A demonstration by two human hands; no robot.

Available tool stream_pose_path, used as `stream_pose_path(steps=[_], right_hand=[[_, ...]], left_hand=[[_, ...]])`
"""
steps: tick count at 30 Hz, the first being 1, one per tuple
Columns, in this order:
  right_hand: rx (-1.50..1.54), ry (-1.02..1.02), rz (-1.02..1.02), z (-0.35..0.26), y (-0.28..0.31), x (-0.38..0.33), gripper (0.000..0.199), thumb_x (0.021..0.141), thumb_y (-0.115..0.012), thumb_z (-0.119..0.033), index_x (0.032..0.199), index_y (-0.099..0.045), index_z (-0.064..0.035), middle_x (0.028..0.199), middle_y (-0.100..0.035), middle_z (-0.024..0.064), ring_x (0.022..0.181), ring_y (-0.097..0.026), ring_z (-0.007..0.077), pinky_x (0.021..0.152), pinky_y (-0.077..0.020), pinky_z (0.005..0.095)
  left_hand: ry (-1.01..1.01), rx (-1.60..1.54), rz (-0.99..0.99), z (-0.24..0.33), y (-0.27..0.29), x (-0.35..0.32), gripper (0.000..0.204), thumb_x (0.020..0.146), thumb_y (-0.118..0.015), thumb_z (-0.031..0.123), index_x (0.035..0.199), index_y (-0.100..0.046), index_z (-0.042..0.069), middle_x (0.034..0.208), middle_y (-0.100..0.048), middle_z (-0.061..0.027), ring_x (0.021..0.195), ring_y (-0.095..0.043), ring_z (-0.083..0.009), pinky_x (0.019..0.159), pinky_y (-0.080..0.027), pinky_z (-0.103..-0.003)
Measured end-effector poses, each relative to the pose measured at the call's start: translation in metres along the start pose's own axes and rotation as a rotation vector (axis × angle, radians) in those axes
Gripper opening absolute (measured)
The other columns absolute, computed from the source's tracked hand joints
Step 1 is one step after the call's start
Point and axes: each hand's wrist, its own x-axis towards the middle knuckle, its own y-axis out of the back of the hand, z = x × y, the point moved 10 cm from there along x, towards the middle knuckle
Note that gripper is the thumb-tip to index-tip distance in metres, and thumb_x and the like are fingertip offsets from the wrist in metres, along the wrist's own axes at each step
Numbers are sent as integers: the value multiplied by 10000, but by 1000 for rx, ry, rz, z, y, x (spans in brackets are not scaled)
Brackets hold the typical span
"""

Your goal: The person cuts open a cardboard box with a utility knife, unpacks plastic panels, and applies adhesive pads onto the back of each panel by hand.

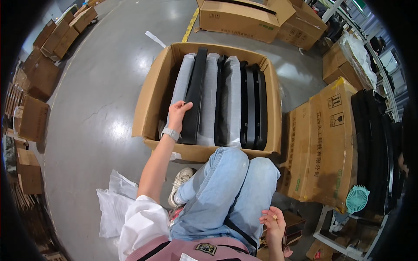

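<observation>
A large open cardboard box [141, 108] stands in front of my knees, packed with long black panels and pieces of white foam wrap standing on edge. Toward its left side, my left hand [177, 114] pinches the edge of a long black panel [196, 93], thumb on top. This panel leans slightly and rises above its neighbours. White foam wrap [210, 95] lies along its right side, and more foam covers its left. Beside my right thigh, my right hand [273, 221] is raised with loosely bent fingers and a small yellowish band on one finger. Nothing held shows in it.
To the right stands a taped carton [322, 143], with black panels [370, 143] behind it and a turquoise fan [358, 199] at its corner. Crumpled white foam sheets [115, 202] lie on the floor at left. More cartons [239, 21] stand beyond the box.
</observation>
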Motion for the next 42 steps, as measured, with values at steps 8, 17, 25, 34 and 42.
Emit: stream_pose_path(steps=[8, 17, 25, 34, 42], right_hand=[[-158, 40, -127, -2, -17, -4, 334, 856, -395, -15, 1190, -405, -17, 904, -629, 166, 451, -387, 42, 415, -278, 166], [-248, 16, -170, 0, -21, -11, 312, 896, -370, -36, 1207, -362, -14, 920, -625, 154, 474, -366, 33, 440, -296, 173], [-188, 261, -206, -57, -48, -20, 220, 952, -345, -45, 1167, -359, -2, 989, -612, 141, 547, -474, 78, 508, -410, 208], [-403, 519, -337, -94, -44, -75, 249, 944, -350, -20, 1178, -434, 1, 888, -620, 117, 539, -483, 110, 536, -431, 235], [-640, 904, -264, -119, -62, -29, 332, 838, -453, 33, 1164, -474, -29, 796, -583, 121, 547, -548, 204, 531, -462, 320]], left_hand=[[147, 93, -83, 24, -1, 0, 285, 765, -672, 97, 569, -472, 151, 521, -405, 79, 473, -359, -37, 467, -251, -215], [118, 106, -144, 75, -35, -27, 318, 750, -649, 71, 551, -416, 154, 529, -361, 92, 440, -294, -31, 431, -203, -211], [-503, 654, -421, 255, -151, -116, 207, 747, -629, 78, 625, -462, 69, 575, -431, 73, 501, -368, -12, 448, -294, -203], [-292, 887, -1102, 80, -187, -324, 257, 642, -669, 149, 569, -466, 9, 490, -477, -116, 467, -523, -291, 454, -411, -340], [-547, 1256, -1148, 47, -166, -354, 218, 718, -613, 184, 651, -491, 17, 577, -525, -139, 544, -570, -319, 490, -454, -394]])
